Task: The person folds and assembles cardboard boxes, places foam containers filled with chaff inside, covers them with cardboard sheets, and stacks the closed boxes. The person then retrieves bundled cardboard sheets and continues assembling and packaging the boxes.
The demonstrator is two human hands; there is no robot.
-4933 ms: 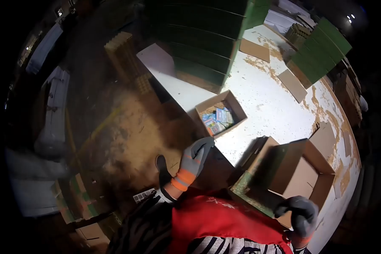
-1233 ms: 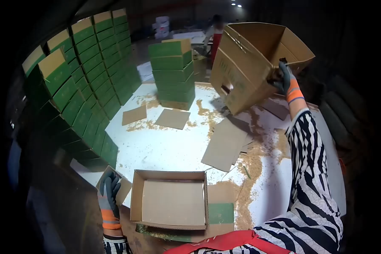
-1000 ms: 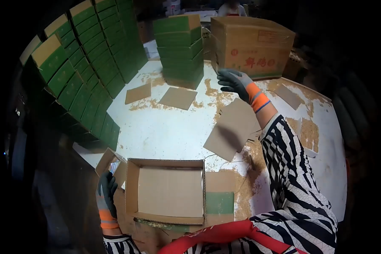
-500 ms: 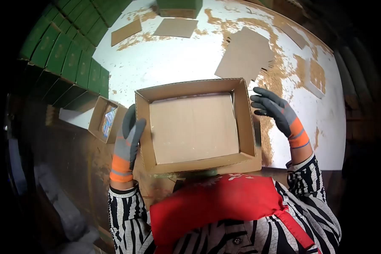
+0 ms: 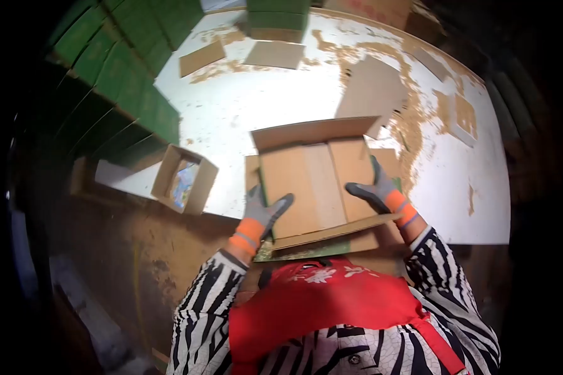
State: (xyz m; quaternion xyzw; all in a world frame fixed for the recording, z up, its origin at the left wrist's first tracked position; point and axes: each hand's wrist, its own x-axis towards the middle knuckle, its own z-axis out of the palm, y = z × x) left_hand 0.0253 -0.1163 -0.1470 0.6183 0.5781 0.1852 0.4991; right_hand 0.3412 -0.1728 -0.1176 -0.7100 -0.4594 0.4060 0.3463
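Observation:
A cardboard box (image 5: 289, 181) is in front of my body, its two side flaps folded inward with a paler strip between them. Its far flap (image 5: 316, 132) stands up, and the near flap (image 5: 338, 231) sticks out toward me. My left hand (image 5: 264, 211), in a grey and orange glove, grips the left side with the thumb over the left flap. On the right side, my gloved right hand (image 5: 378, 190) holds the box with its thumb on the right flap. Fingers behind the box walls are partly hidden. Brown cardboard with green edges (image 5: 388, 236) shows beneath the box.
Green boxes (image 5: 131, 94) are stacked at left, and another green box (image 5: 277, 19) stands at the back. A small open box (image 5: 201, 190) holds colourful packets. Flat cardboard pieces (image 5: 374, 87) and brown shavings (image 5: 413, 150) lie on the white table (image 5: 225, 119).
The box stood open with its flaps up; now its side flaps are folded inward. Both hands have moved inward onto it, and my right hand, previously apart from the box, now grips it.

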